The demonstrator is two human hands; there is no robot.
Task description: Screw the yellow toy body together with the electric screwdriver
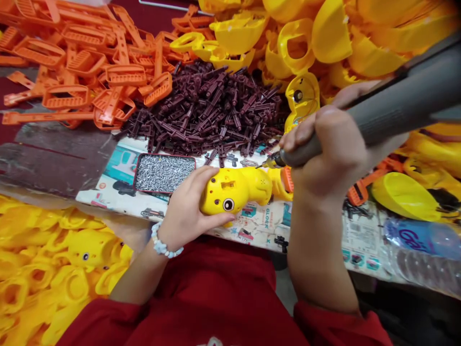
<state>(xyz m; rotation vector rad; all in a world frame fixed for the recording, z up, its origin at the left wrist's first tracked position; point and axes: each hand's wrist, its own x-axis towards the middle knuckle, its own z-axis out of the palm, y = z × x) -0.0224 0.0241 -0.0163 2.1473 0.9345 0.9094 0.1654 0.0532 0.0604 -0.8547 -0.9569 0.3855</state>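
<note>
My left hand [189, 206] is wrapped round the head end of a yellow plastic toy [236, 190] with a printed round eye, which lies on its side on the printed cardboard. An orange piece [288, 180] shows at the toy's far end. In my right hand [331, 139] is a dark grey electric screwdriver [389, 105], gripped near its nose. Its thin bit comes down at the toy's upper edge; whether it sits in a screw I cannot tell. A tray of small silver screws [164, 173] stands just left of the toy.
Dark maroon plastic parts [212, 105] are heaped behind the tray. Orange handle-like parts [72, 62] pile up at the back left, yellow shells [295, 43] at the back right. A clear plastic bottle [421, 240] lies right; more yellow toys [61, 264] fill the lower left.
</note>
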